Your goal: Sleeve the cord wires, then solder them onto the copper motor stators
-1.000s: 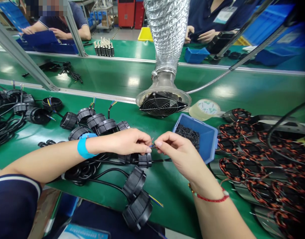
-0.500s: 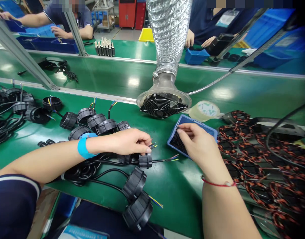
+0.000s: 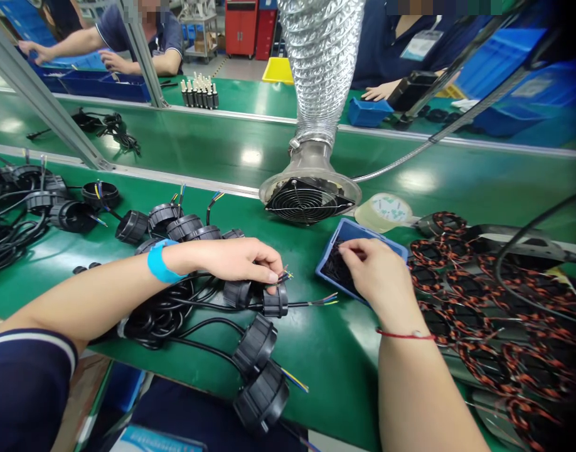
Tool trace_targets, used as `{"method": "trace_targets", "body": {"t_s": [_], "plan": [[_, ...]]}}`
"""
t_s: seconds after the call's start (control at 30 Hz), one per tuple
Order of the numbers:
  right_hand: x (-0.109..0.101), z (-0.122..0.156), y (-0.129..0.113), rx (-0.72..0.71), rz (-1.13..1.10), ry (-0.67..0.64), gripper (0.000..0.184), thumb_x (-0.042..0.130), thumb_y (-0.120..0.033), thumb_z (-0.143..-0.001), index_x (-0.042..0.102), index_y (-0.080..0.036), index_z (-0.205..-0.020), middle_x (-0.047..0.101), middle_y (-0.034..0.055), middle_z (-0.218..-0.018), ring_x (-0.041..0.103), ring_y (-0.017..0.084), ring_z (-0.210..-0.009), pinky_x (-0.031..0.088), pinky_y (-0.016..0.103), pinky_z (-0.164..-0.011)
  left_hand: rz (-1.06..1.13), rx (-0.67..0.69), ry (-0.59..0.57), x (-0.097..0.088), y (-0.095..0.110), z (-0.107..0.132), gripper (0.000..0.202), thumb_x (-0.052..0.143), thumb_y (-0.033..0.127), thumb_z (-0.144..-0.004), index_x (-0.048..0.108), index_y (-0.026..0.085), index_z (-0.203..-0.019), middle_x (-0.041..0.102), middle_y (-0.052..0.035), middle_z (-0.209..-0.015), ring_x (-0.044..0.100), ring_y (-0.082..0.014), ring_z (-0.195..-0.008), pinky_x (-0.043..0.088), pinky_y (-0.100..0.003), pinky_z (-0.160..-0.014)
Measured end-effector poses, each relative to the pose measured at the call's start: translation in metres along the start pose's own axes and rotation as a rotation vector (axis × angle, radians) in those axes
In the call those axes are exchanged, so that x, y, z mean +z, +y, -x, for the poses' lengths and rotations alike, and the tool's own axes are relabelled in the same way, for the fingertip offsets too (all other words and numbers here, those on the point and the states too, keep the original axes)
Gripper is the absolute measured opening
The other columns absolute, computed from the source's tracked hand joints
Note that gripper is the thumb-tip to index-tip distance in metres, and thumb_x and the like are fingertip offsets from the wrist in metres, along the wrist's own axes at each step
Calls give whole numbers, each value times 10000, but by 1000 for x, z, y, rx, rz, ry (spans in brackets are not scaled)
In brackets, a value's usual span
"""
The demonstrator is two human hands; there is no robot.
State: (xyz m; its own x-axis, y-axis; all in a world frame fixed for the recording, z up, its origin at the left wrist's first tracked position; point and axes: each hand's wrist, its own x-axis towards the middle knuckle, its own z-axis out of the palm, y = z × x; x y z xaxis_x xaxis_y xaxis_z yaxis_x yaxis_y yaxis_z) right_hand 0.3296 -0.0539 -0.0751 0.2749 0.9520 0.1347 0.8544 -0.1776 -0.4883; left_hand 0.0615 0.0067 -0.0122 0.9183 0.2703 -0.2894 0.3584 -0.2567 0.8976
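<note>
My left hand (image 3: 243, 260), with a blue band at the wrist, is closed on a black cable whose thin coloured wire ends (image 3: 286, 275) stick out past the thumb. Just below it sits a black ribbed cap (image 3: 275, 301), with another cable running through it. My right hand (image 3: 379, 270) reaches into a small blue bin (image 3: 405, 252) that holds many small black pieces (image 3: 337, 263). Its thumb and index finger are pinched together; whatever lies between them is too small to make out. Two more black caps (image 3: 255, 342) with cables lie toward the front edge.
A fume hood with a fan grille (image 3: 304, 202) hangs above the bench. Behind the bin lies a tape roll (image 3: 384, 210). Copper-wound coils (image 3: 471, 289) crowd the right side, capped cables (image 3: 66, 213) the left. Across the bench, two people work by blue bins (image 3: 370, 112).
My right hand has shifted slightly left and down into the bin, and its thumb and finger have closed together. My left hand has risen a little, with the wire ends still in it.
</note>
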Motion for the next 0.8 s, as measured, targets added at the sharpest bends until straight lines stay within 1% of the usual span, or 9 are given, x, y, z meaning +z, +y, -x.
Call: {"method": "trace_targets", "body": {"t_s": [0.07,0.1,0.17,0.2,0.27,0.33,0.4,0.7,0.8], "plan": [[-8,5,-10,66,-297,0,173,592,-356,-802,676,-204,-806,695,80,-850,617,218,-736,479,390,-740,-23,6,13,1,1,-1,182,505,253,-921,612,131,-837,693,-15,-852,535,-72,-750,385,-166,-698],[-12,9,-17,82,-476,-38,181,627,-381,-783,677,-208,-803,702,68,-830,624,203,-716,494,375,-726,-26,6,14,2,2,-1,192,503,253,-922,616,130,-829,692,-14,-845,538,-72,-748,387,-165,-701],[-16,19,-35,54,-791,-166,211,684,-418,-755,675,-210,-792,717,55,-825,646,176,-700,526,334,-699,-24,4,9,3,2,-2,198,502,247,-921,620,126,-818,689,-14,-829,549,-73,-747,395,-164,-710],[-16,25,-45,27,-896,-240,223,708,-426,-746,671,-208,-779,726,54,-836,659,166,-699,539,318,-693,-23,5,7,4,2,-2,196,505,248,-919,621,125,-820,686,-14,-822,555,-75,-747,400,-165,-711],[-16,35,-61,-17,-995,-344,243,731,-433,-746,664,-200,-762,736,59,-839,677,157,-709,555,298,-698,-22,6,8,4,1,-3,194,516,259,-914,623,122,-828,680,-14,-814,563,-79,-743,407,-167,-706],[-15,42,-71,-47,-1004,-400,251,732,-436,-758,662,-195,-762,739,62,-829,686,153,-725,561,286,-705,-23,4,8,5,1,-3,195,526,271,-908,625,121,-833,673,-12,-804,563,-81,-730,408,-169,-687],[-14,45,-74,-64,-991,-419,252,723,-437,-772,662,-193,-767,738,61,-828,689,150,-730,562,278,-707,-23,-2,1,5,0,-3,192,528,269,-904,624,121,-828,669,-10,-798,561,-82,-721,408,-170,-675],[-20,46,-63,-116,-827,-424,174,638,-372,-836,666,-200,-821,735,61,-884,684,165,-779,541,298,-743,-17,-27,13,7,4,-2,176,529,260,-898,624,126,-834,671,-4,-789,570,-80,-726,412,-164,-677],[-18,46,-65,-139,-720,-453,177,621,-370,-836,682,-206,-809,728,45,-829,662,161,-745,518,286,-698,-26,-43,34,8,6,-2,165,532,242,-889,630,121,-833,669,-2,-770,566,-76,-708,407,-161,-661]]}}
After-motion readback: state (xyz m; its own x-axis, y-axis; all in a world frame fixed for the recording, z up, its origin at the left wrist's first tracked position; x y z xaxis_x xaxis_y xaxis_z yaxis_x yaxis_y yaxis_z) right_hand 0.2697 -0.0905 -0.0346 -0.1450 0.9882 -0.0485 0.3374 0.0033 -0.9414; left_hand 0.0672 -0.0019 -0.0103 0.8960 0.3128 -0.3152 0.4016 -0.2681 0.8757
